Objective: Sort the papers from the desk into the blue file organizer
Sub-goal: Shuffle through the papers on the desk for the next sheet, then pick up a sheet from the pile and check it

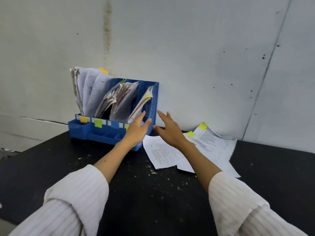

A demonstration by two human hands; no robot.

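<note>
While both hands hover with fingers spread, holding nothing, the left hand (136, 128) blocks the blue file organizer's (102, 132) right corner. Beside the right hand (170, 132), loose papers (204, 147) with yellow sticky tabs (202, 126) lie on the black desk (136, 184) against a grey wall (187, 48).

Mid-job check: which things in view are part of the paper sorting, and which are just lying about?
Part of the job:
blue file organizer, slots already holding papers
loose papers on the desk, right of it
left hand and right hand, both open and empty

Lying about:
white flecks on the black desk
</note>
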